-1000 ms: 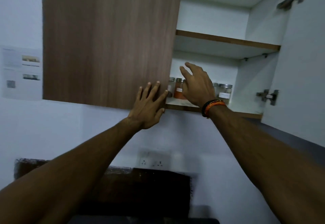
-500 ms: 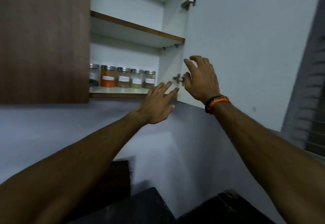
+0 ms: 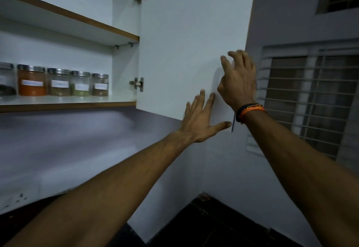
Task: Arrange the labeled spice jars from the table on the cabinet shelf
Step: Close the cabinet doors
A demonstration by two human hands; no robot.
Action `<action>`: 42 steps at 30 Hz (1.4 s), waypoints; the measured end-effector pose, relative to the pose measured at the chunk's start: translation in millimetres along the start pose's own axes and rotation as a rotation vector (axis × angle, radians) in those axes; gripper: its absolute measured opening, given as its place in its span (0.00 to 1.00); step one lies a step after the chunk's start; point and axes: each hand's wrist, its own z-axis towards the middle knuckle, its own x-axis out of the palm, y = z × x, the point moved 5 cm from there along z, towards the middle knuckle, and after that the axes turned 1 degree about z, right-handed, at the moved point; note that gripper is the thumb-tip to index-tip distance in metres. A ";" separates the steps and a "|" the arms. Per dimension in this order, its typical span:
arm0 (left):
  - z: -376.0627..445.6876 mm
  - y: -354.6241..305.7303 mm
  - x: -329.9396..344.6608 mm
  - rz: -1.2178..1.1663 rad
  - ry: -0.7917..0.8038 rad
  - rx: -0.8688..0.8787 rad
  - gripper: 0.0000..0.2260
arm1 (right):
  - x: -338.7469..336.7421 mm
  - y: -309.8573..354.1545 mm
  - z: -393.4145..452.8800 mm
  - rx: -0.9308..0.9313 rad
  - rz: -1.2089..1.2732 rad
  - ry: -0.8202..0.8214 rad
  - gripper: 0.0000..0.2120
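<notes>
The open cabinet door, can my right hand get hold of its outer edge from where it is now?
Probably yes: the right hand is already at the open cabinet door, fingers curling at its free edge, nothing between.
</notes>
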 end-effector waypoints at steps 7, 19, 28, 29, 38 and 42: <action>17.8 -20.0 20.4 -0.019 -0.065 -0.270 0.63 | 9.7 -21.3 -3.7 0.105 0.095 -0.037 0.24; 2.9 -23.6 -2.4 0.034 -0.084 -0.228 0.66 | -9.5 -9.2 -0.6 0.268 0.403 -0.305 0.24; -47.4 -7.7 -53.8 -0.036 -0.050 -0.168 0.63 | -42.4 22.1 -4.5 0.394 0.830 -0.315 0.22; -56.0 -4.8 -60.8 -0.057 -0.049 -0.168 0.62 | -46.8 30.5 -6.2 0.411 0.909 -0.322 0.22; -127.4 20.1 -131.5 -0.193 -0.159 -0.208 0.53 | -82.9 124.3 -4.4 0.332 1.059 -0.377 0.21; -155.7 37.4 -163.6 -0.235 -0.260 -0.212 0.46 | -86.0 167.4 1.2 0.253 1.111 -0.334 0.24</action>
